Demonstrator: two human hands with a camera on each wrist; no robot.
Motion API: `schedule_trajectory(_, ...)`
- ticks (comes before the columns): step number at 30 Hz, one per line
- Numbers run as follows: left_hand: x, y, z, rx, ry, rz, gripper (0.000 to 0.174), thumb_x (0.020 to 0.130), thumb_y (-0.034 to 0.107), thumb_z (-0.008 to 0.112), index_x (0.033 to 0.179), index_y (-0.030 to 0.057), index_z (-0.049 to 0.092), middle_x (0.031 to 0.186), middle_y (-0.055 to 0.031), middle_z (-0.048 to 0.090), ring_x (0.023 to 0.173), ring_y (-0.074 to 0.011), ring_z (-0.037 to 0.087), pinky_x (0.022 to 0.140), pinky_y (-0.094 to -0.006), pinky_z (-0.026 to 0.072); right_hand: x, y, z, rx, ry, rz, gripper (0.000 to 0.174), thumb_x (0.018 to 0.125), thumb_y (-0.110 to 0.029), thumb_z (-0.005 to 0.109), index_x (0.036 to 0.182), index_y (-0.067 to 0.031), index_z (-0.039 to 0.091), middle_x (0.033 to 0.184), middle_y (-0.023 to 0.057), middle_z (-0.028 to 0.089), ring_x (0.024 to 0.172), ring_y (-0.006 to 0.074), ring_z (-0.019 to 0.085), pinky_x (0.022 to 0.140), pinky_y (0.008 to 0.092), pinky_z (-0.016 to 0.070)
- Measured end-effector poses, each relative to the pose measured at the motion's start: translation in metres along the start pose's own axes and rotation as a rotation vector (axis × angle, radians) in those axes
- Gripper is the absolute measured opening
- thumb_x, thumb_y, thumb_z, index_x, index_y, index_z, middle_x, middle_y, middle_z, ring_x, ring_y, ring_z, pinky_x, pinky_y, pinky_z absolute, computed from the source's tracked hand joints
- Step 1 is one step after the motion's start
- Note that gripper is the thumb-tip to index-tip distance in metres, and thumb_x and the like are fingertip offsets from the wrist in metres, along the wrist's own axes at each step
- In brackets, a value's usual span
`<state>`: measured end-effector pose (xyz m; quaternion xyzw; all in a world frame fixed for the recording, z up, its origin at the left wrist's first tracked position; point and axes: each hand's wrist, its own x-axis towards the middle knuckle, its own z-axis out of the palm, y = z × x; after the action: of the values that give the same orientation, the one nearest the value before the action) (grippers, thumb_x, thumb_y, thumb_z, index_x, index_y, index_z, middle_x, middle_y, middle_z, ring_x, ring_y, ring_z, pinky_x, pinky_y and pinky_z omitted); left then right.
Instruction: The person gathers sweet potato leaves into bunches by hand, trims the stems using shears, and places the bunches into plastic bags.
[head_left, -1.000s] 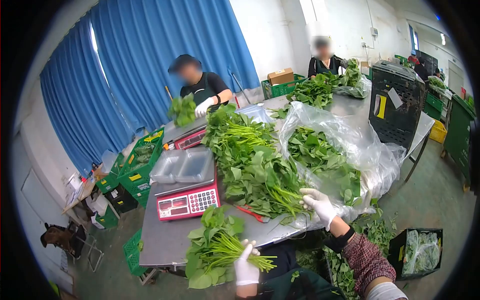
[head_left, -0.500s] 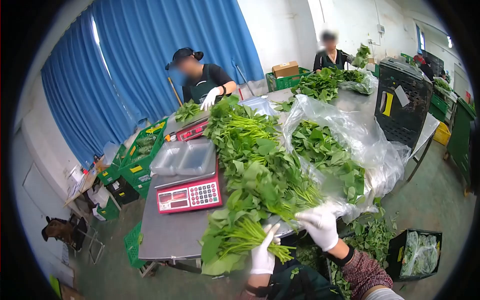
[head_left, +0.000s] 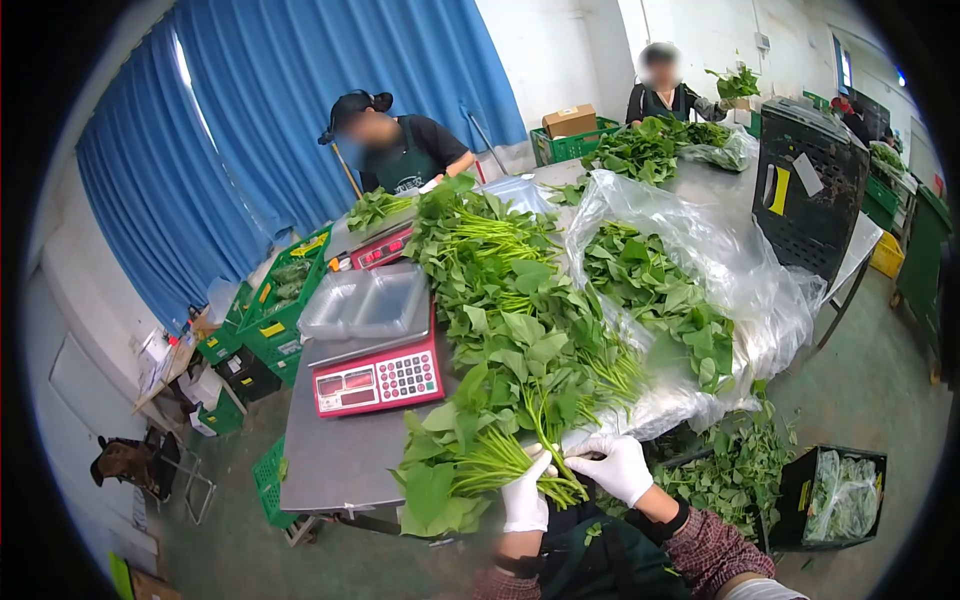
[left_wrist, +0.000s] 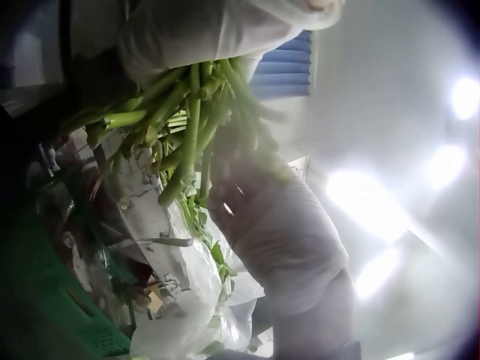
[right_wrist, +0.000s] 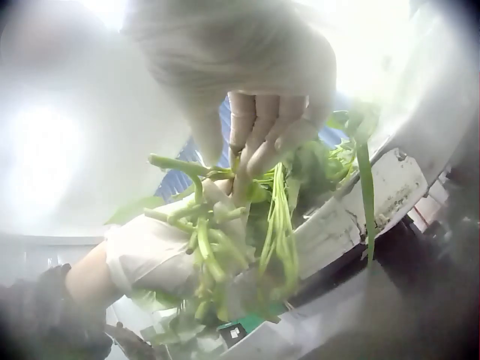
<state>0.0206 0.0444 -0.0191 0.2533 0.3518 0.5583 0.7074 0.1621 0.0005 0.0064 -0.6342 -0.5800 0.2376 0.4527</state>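
Note:
My left hand point(head_left: 525, 498), in a white glove, grips a bunch of leafy green stems point(head_left: 490, 462) at the front edge of the table. The cut ends stick out toward my right hand point(head_left: 615, 468), the leaves fan out to the left. Also gloved, the right hand pinches a leafy stem point(head_left: 543, 415) between thumb and fingers, right beside the bunch's cut ends. In the left wrist view the stem ends point(left_wrist: 191, 127) hang between both hands. Beyond them, a long heap of greens point(head_left: 525, 330) covers the middle of the metal table point(head_left: 330, 470).
A red scale point(head_left: 378, 375) with clear plastic trays point(head_left: 365, 300) stands left of the heap. On the right lies a plastic bag point(head_left: 640, 215) of greens. A black crate point(head_left: 805, 190) stands behind it. Two people point(head_left: 405, 150) work across the table. Loose greens point(head_left: 735, 470) lie below.
My left hand brought its bunch rightward, up beside the heap. The right hand came from the heap's stems down and left to meet it, with a stem now pinched. Across the table, the people's hands moved.

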Motion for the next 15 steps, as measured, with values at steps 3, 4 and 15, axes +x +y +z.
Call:
schedule_trajectory(3,-0.002,0.008,0.007,0.017,-0.006,-0.001,0.023,0.076,-0.008,0.063,0.098,-0.0029,0.055,0.087,-0.0132,0.063,0.064,-0.0143,0.057,0.06,-0.0237,0.0465,0.001,-0.006,0.0,0.085,-0.094,0.065,0.029,0.072,-0.033,0.073,0.085,-0.0068,0.07,0.071,0.0057,0.066,0.062,0.0125,0.063,0.056,0.0254,0.0485)
schedule_trajectory(4,-0.003,0.01,0.01,0.037,-0.021,0.002,0.024,0.076,-0.009,0.063,0.099,-0.0036,0.054,0.086,-0.0125,0.063,0.065,-0.0141,0.057,0.06,-0.0235,0.0463,0.002,-0.006,0.0,0.085,-0.093,0.067,0.029,0.072,-0.033,0.073,0.085,-0.0068,0.07,0.071,0.0057,0.066,0.062,0.0125,0.063,0.056,0.0254,0.0485)
schedule_trajectory(15,0.033,0.013,0.018,0.025,0.074,0.019,0.031,0.068,-0.01,0.071,0.094,-0.001,0.055,0.081,-0.0063,0.058,0.06,-0.013,0.054,0.055,-0.0242,0.0447,0.021,-0.009,-0.001,0.63,0.006,0.123,0.008,0.086,-0.013,0.058,0.087,-0.0048,0.057,0.083,-0.0001,0.057,0.078,0.0079,0.053,0.072,0.0228,0.0425)
